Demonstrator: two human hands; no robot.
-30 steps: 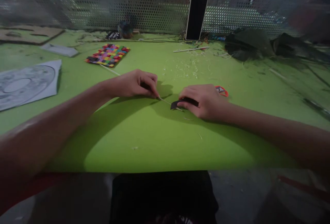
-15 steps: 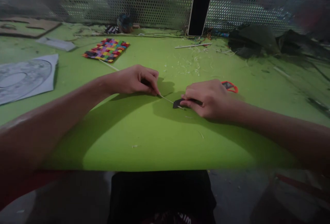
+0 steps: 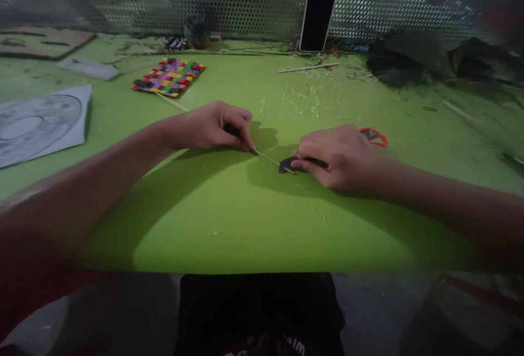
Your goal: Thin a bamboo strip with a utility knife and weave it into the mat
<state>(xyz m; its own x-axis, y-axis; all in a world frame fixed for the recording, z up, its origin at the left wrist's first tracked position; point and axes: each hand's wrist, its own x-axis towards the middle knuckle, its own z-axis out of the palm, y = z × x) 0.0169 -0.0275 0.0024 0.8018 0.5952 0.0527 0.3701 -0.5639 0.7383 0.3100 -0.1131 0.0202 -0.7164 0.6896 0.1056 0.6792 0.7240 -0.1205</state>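
Black cloth (image 3: 260,312) in the lap, below the near edge of a lime-green table (image 3: 254,236), over grey floor (image 3: 372,312). Clamped in the right hand (image 3: 339,154): a dark flat piece (image 3: 287,164), up against a thin pale strip (image 3: 268,158) between both hands. Pinched between fingertips of the left hand (image 3: 225,126): the same strip, long axis slanting, near tip pointing rightward and toward the body. Farther off, scattered shavings (image 3: 314,110), then a woven multicoloured mat (image 3: 171,76) and a folded white piece (image 3: 88,69), possibly tray-like, inside too blurred to tell. Rearmost, a propped phone (image 3: 320,6) before a perforated metal screen (image 3: 245,6).
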